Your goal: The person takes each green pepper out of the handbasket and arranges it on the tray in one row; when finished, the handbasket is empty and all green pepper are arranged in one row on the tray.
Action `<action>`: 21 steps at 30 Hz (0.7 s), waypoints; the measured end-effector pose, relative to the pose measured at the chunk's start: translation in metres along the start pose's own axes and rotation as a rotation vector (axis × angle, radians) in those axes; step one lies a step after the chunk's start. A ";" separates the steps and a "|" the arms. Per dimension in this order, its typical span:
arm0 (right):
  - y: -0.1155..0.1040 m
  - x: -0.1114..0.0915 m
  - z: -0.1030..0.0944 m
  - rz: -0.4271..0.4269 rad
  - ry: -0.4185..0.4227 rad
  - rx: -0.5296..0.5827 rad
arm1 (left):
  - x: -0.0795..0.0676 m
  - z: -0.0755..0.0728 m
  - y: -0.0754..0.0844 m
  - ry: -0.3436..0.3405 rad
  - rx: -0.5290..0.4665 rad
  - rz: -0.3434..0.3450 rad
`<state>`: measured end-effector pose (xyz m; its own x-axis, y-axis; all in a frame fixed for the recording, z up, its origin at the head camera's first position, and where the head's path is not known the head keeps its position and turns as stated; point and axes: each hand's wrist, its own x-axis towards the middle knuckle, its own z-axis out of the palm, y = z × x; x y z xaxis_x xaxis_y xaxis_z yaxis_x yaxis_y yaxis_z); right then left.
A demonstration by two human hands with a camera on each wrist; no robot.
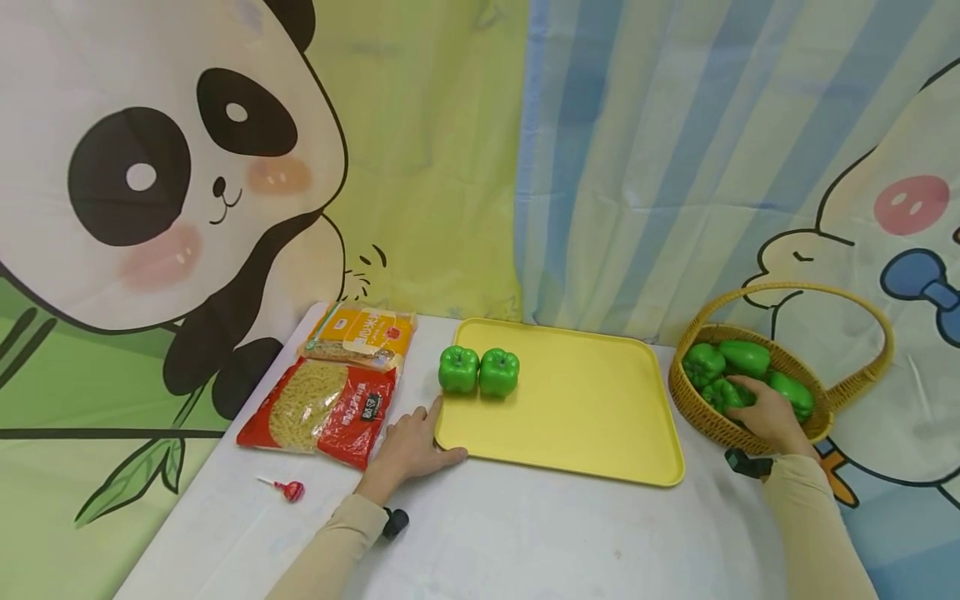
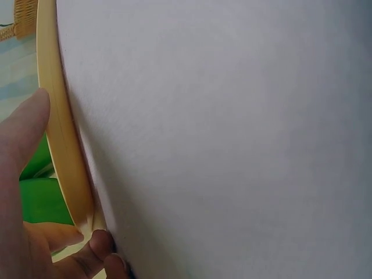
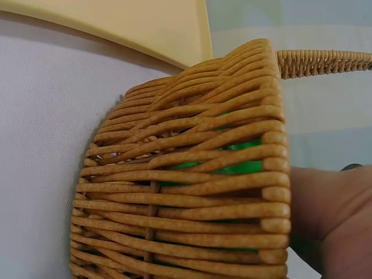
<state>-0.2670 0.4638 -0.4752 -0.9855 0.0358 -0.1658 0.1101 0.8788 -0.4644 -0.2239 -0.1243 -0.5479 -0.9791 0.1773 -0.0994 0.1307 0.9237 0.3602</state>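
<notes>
My left hand (image 1: 411,446) holds the near left corner of a yellow tray (image 1: 577,400), thumb along its front rim and fingers round the left side. In the left wrist view the thumb lies against the rim (image 2: 58,122). Two green bell peppers (image 1: 459,370) stand side by side on the tray's left part. My right hand (image 1: 767,417) reaches into a wicker basket (image 1: 705,425) and grips a green bell pepper (image 1: 720,395). In the right wrist view the basket's woven wall (image 3: 192,192) hides the fingertips and most of the contents.
Other green peppers (image 1: 745,357) lie in the basket, under its arched handle (image 1: 817,287). Left of the tray lie a red bag of pasta (image 1: 322,408) and an orange food packet (image 1: 360,333). A red lollipop (image 1: 292,491) lies near the table's left edge. Printed curtains hang behind.
</notes>
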 end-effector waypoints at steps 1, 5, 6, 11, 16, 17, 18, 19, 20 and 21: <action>0.000 0.000 0.000 -0.001 0.003 -0.004 | 0.000 0.000 0.000 -0.001 0.001 -0.002; 0.000 -0.003 -0.001 -0.002 0.026 -0.013 | 0.000 -0.001 0.001 -0.006 -0.001 -0.004; 0.000 -0.003 -0.001 -0.003 0.035 -0.015 | 0.000 -0.001 0.001 -0.008 0.001 -0.005; 0.001 -0.008 -0.002 -0.012 0.084 -0.008 | -0.001 -0.001 0.000 -0.003 0.007 0.000; 0.002 -0.011 -0.004 -0.044 0.138 0.018 | -0.002 -0.002 0.000 0.006 0.000 0.014; 0.002 -0.012 -0.004 -0.053 0.156 0.021 | -0.002 -0.003 0.000 0.007 0.000 0.017; 0.001 -0.013 -0.004 -0.062 0.176 0.023 | -0.002 -0.003 0.001 0.008 0.001 0.020; 0.001 -0.014 -0.004 -0.071 0.199 0.020 | -0.002 -0.003 0.001 0.008 0.001 0.022; 0.000 -0.015 -0.005 -0.077 0.222 0.020 | -0.002 -0.003 0.001 0.009 0.000 0.023; -0.001 -0.016 -0.005 -0.084 0.246 0.019 | -0.002 -0.004 0.001 0.011 0.000 0.023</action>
<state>-0.2522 0.4645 -0.4680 -0.9927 0.0803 0.0897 0.0270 0.8745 -0.4843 -0.2221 -0.1247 -0.5439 -0.9775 0.1948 -0.0811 0.1531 0.9193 0.3626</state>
